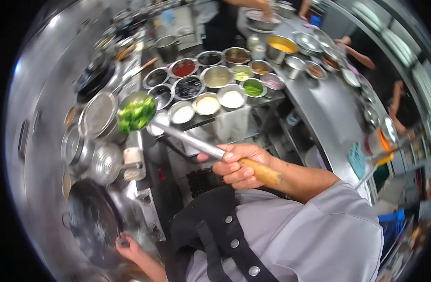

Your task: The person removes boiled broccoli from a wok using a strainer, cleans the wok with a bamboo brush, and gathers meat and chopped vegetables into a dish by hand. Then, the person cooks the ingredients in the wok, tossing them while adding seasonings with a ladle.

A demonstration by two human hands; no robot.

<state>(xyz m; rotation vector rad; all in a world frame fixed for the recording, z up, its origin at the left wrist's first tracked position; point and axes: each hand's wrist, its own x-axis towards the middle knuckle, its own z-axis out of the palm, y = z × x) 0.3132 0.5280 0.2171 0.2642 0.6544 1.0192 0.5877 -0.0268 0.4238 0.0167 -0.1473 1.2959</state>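
My right hand [243, 164] is closed around the wooden-ended handle of a long ladle [189, 140], held out in front of my chest. In the ladle's bowl sits a heap of bright green vegetable pieces that look like broccoli [136, 114], beside a round mesh strainer [98, 113]. At the lower left, my left hand [128, 248] grips the short handle of a dark wok [94, 223]. The wok is tilted and holds no visible food, only pale glints on its surface. The fingertips of my left hand are partly hidden by the handle.
Several metal bowls of sauces and seasonings, one with red sauce [184, 68] and one with chopped greens [253, 88], stand ahead. A perforated metal strainer [106, 163] lies above the wok. A steel counter [328, 117] runs along the right. Other people's arms [359, 56] show at the back and right.
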